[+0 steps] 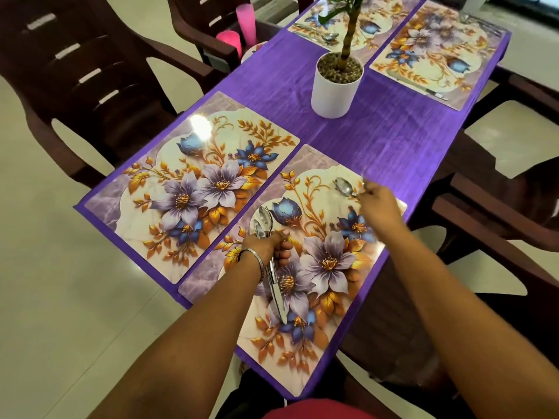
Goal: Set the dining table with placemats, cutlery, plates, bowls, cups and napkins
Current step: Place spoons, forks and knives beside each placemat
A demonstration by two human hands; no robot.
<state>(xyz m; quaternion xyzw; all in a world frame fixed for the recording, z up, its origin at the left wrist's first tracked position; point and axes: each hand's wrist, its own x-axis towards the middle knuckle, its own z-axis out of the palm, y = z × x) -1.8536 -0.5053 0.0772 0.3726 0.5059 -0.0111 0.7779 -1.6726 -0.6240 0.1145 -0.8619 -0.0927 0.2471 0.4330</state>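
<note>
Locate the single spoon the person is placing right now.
In the head view, the spoon is in the right hand, over the far right part of the nearest placemat, right of the cutlery bundle held in the left hand.

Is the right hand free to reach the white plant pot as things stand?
Probably not yet: the right hand pinches a spoon over the near placemat. The purple cloth between it and the white plant pot lies bare, so the path looks open.
</note>
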